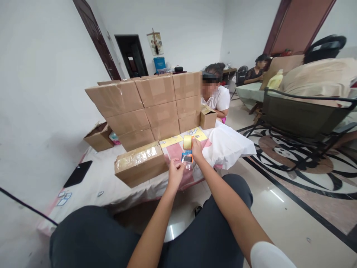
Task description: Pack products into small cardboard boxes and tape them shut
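My right hand (197,149) is closed around a tape dispenser (186,153) with an orange and blue body. A roll of yellowish packing tape (187,142) sits on its far end. Close in front of the dispenser, my left hand (175,171) pinches the clear loose end of the tape (187,166). To the left of both hands lies a long cardboard box (142,167), with shiny tape along its top.
Stacked cardboard boxes (156,106) form a wall behind. Small open boxes stand at right (208,118) and left (99,137). A black flat object (78,174) lies on the cloth-covered table (103,186). A co-worker (223,98) sits behind the stack; a chair (304,123) stands right.
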`<action>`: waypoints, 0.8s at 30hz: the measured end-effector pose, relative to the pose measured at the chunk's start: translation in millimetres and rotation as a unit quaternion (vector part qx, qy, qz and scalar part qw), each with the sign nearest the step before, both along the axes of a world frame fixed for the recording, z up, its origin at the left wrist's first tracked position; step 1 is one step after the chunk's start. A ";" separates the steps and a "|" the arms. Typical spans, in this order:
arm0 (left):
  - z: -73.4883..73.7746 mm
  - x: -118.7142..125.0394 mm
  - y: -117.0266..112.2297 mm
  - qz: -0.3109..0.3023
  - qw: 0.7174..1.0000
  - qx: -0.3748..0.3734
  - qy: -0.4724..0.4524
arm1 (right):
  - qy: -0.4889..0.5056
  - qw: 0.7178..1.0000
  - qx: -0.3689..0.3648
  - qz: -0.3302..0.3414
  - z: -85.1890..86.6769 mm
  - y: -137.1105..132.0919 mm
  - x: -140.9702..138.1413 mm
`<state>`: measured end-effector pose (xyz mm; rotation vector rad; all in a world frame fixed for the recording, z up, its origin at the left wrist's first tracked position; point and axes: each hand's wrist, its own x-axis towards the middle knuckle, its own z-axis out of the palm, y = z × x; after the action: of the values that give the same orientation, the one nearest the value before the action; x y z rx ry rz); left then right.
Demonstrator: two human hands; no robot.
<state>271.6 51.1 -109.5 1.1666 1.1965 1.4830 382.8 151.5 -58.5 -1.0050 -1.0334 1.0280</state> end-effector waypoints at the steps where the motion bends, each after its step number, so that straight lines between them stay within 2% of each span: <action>1: -0.8 -1.4 0.0 0.003 1.000 -0.002 -0.002 | 0.002 1.000 0.005 -0.004 -0.2 -0.1 -2.3; 6: -1.4 -4.0 -1.8 0.010 1.000 0.008 -0.004 | 0.029 0.998 0.050 -0.018 -0.4 -1.4 -10.3; 16: 3.5 -3.3 -5.9 -0.017 0.999 0.041 -0.015 | 0.057 0.998 0.039 -0.014 -7.5 5.6 -12.1; 24: 4.3 -3.5 -8.6 0.002 0.998 0.052 -0.026 | 0.048 0.998 0.030 -0.012 3.7 -1.8 -11.2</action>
<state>268.1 42.5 -105.2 1.1870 1.0992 1.5856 371.6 149.7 -54.8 -0.9085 -0.9650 1.0101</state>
